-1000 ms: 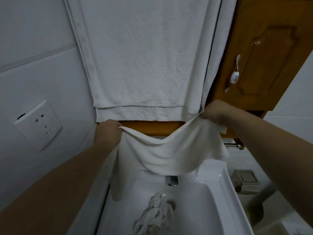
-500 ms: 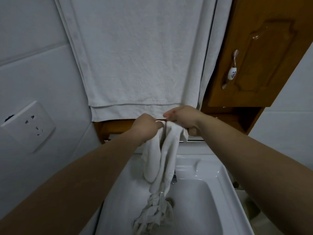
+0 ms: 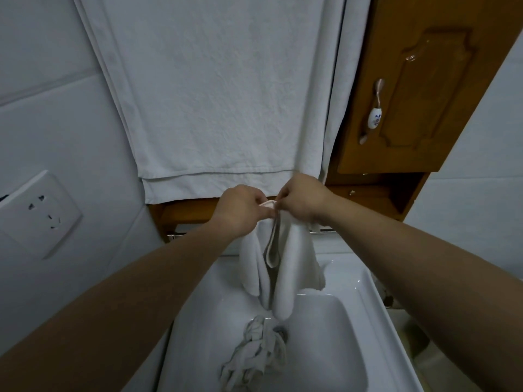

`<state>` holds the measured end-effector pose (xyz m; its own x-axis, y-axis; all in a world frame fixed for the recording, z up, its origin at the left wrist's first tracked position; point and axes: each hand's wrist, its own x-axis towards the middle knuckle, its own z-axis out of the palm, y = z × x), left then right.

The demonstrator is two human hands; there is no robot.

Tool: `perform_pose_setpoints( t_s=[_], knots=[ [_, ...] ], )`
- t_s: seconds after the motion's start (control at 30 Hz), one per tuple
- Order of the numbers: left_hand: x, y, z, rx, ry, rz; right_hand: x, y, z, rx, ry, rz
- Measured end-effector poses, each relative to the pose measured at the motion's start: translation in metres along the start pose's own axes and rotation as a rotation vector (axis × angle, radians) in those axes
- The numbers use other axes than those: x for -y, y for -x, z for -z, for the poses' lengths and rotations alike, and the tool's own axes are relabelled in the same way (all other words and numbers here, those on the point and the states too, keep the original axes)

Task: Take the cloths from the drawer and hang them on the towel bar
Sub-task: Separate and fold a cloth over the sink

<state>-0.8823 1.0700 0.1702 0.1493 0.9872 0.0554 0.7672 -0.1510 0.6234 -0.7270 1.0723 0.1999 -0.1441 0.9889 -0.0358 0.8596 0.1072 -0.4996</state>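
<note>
A crumpled cloth point(image 3: 254, 355) lies in the sink point(image 3: 368, 292) by the drain. Above it hangs a folded white cloth point(image 3: 285, 278) — the left hand point(image 3: 240, 210) and right hand point(image 3: 302, 199) pinch its top edge, fingers curled on the fabric, in front of the towel bar point(image 3: 181, 236). Behind hangs a large white towel point(image 3: 220, 94).

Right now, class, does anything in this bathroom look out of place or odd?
Yes. A crumpled white cloth lies bunched in the sink, by the drain, instead of hanging like the large towel above. The left hand and right hand pinch a second cloth over it.
</note>
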Motion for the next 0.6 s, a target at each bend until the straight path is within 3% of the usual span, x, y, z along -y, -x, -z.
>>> perform_pose_setpoints(
  t_s=[0.1,0.27,0.5,0.6],
  knots=[
    [-0.002,0.003,0.003,0.004,-0.059,-0.041,-0.004,0.001,0.008,-0.081,-0.009,-0.015],
    [0.013,0.003,0.013,-0.07,0.252,0.11,-0.006,0.005,0.02,-0.158,-0.079,-0.004],
    [0.004,0.019,0.011,0.092,-0.126,-0.107,-0.003,0.007,0.026,-0.227,-0.101,-0.009],
    [0.012,0.025,0.01,0.161,-0.053,-0.061,-0.005,0.009,0.035,-0.242,-0.141,-0.028]
  ],
)
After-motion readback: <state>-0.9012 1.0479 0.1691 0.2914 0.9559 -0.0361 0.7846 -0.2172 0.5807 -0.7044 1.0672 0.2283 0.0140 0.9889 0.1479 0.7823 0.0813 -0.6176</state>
